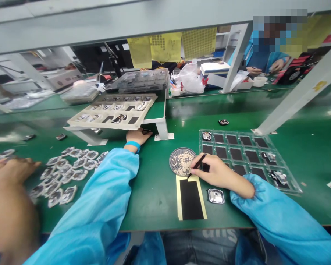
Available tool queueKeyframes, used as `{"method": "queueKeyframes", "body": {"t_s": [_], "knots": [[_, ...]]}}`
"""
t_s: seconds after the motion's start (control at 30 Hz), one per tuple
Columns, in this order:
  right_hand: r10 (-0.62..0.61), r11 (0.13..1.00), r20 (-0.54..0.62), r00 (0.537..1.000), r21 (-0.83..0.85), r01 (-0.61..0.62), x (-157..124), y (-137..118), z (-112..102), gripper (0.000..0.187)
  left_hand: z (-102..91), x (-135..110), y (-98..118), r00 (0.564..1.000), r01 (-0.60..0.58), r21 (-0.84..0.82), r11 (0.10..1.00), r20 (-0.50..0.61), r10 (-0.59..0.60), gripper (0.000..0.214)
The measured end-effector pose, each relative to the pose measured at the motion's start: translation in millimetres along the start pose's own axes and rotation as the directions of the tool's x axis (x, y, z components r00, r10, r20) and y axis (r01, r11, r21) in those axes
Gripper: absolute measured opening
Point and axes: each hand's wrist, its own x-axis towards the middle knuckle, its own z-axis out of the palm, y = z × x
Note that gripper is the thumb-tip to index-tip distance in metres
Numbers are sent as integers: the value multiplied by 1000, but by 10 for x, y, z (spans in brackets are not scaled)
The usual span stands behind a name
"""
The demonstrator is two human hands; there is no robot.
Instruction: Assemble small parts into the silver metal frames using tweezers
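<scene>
My right hand (215, 170) grips black tweezers (198, 165) by the shaft, tips pointing down at the near edge of a round perforated dish (174, 161) holding many tiny beige pieces. Below the dish lies a black pad (192, 200) on yellow paper (180, 208). Beside it rests a square watch part (216, 196) with a silvery inside. Reaching out under the raised stand's edge, my left hand (136, 137) has its fingers closed around a small dark-rimmed watch part (146, 131), partly hidden.
On the right, a clear compartment tray (289, 180) holds a few watch parts. A cream tray (110, 124) sits on the raised stand (162, 123). Several wrapped parts (68, 177) lie at left, near another person's arm (11, 206). A metal post (300, 86) slants at right; someone sits opposite.
</scene>
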Motion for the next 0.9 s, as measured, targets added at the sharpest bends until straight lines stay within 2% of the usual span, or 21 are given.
{"method": "queueKeyframes", "body": {"t_s": [0.1,0.17,0.33,0.37,0.4,0.47,0.53,0.63,0.8,0.9], "knots": [[-8,1000,-11,1000,-13,8,-2,6,-13,11,-27,-74,26,998,47,-125,991,-43,-53,34],[-14,1000,-15,1000,-18,14,-6,13,-22,10,-23,-214,60,996,52,-238,970,-65,-69,36],[-20,1000,-7,1000,-22,20,-18,39,-31,8,118,-908,327,1000,20,-527,850,-2,-25,52],[-17,1000,-5,1000,-26,17,-19,42,-31,8,154,-1064,420,1000,13,-591,807,27,3,53],[-18,999,-6,1000,-31,18,-19,43,-32,8,187,-1210,521,996,32,-727,686,83,40,55],[-23,999,-8,1000,-38,23,-17,39,-33,8,234,-1450,718,977,111,-858,502,186,103,58],[-18,999,-7,1000,-39,18,-13,32,-33,8,256,-1617,864,954,189,-889,417,267,138,58],[14,999,10,1000,-39,-14,-8,23,-28,7,265,-1766,919,930,207,-868,452,318,185,54],[67,996,34,997,50,-69,-7,-20,-51,5,296,-1882,778,906,134,-786,603,343,247,51],[40,986,-36,999,162,-34,-10,-92,-97,4,298,-1907,762,901,140,-763,631,363,239,53]]}}
